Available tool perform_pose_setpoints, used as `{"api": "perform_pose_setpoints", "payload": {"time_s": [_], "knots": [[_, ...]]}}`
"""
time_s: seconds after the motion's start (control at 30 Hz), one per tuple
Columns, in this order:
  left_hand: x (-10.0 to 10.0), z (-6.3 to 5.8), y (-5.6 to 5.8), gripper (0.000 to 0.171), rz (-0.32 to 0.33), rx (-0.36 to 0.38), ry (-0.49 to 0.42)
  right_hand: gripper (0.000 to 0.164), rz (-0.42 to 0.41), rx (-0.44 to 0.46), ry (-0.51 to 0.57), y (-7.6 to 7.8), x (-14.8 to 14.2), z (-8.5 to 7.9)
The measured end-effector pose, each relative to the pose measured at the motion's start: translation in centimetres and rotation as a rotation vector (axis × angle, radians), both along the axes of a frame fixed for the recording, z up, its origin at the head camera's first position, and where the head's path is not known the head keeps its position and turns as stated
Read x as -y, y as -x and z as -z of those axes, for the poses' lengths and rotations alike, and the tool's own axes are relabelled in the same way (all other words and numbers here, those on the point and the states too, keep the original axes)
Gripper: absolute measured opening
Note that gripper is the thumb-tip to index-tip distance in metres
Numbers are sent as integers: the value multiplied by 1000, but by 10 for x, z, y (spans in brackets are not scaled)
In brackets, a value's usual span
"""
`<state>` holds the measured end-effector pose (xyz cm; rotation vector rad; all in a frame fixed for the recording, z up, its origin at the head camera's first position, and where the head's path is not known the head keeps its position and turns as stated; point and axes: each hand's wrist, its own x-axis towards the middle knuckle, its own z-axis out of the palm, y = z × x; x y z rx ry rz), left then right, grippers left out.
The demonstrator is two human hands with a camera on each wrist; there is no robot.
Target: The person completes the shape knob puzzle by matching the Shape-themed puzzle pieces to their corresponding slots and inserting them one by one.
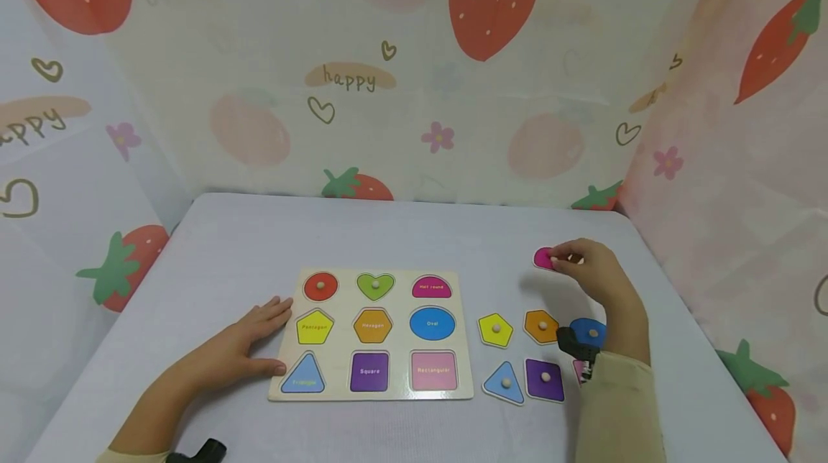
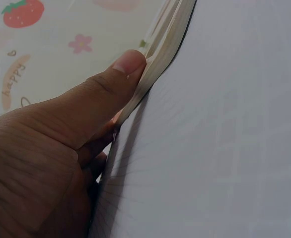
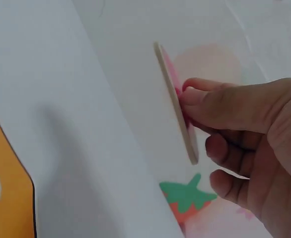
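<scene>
Your right hand (image 1: 598,272) pinches magenta piece (image 1: 542,257); your left hand (image 1: 236,348), fingers extended, touches board (image 1: 399,369) holding red circle (image 1: 320,287), green heart (image 1: 375,287).

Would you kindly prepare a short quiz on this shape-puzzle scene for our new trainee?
1. Multiple choice: in the head view, which edge of the puzzle board does the left hand touch?
A) The far edge
B) The left edge
C) The right edge

2. True or false: the right hand holds the magenta half-round piece above the table.

3. Short answer: which two pegged pieces sit in their places on the board?

Key:
1. B.
2. True.
3. The red circle and the green heart.
</scene>
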<state>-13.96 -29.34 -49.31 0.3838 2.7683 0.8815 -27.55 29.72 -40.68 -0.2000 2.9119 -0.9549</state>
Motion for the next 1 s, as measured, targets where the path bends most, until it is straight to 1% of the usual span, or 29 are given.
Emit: {"api": "perform_pose_setpoints", "payload": {"time_s": [0.17,0.3,0.43,0.6,0.8,1.0], "knots": [[0,0,0,103,1,0,-2,29,20,-112,5,0,17,-9],[-1,0,0,103,-3,7,0,25,13,-155,10,1,31,-12],[-1,-1,1,104,-4,9,2,23,-27,-176,19,2,43,-13],[-1,-3,0,103,-5,9,4,21,-73,-180,33,3,57,-14],[0,-4,0,102,6,-6,-4,17,-133,-190,46,4,72,-11],[0,0,1,103,2,1,-1,17,-152,-181,41,2,88,-10]]}}
